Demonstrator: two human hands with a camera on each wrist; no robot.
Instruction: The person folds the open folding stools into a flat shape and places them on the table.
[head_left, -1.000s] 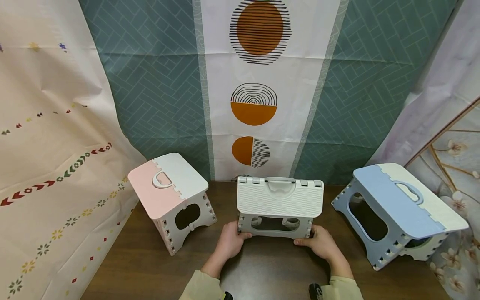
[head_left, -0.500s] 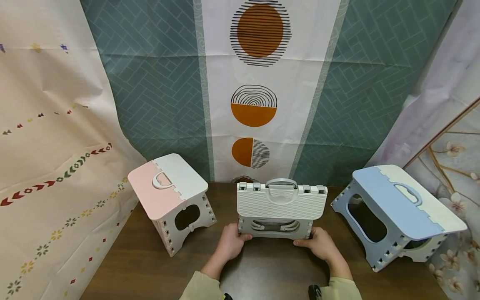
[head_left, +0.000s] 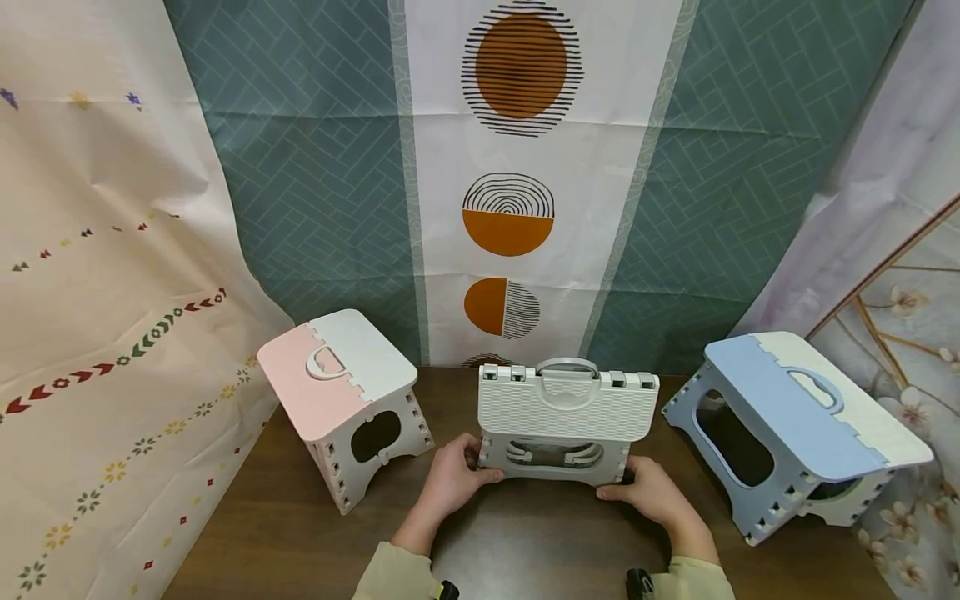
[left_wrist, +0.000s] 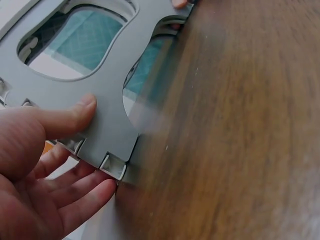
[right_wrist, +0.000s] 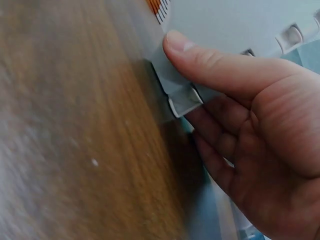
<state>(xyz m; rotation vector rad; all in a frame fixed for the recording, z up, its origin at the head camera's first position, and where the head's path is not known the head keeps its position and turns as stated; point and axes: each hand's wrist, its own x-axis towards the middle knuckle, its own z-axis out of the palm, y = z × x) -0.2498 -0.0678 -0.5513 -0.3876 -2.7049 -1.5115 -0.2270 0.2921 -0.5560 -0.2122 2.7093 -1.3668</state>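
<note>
At five o'clock in the head view, on a brown wooden table point(head_left: 547, 542), stands a white plastic folding stool point(head_left: 566, 414), seemingly half folded. Taking its middle as the dial, the left hand point(head_left: 452, 478) at eight and the right hand point(head_left: 656, 493) at four each pinch an edge of its grey leg panel point(left_wrist: 107, 120), thumb in front, fingers behind. Working the fold seems the step in hand, though which way is unclear; the next move probably calls for even pressure from both sides. Neither it, the pink-and-white plastic stool point(head_left: 303, 400) at nine nor the blue-and-cream plastic stool point(head_left: 772, 404) at three shows readable brands or labels.
</note>
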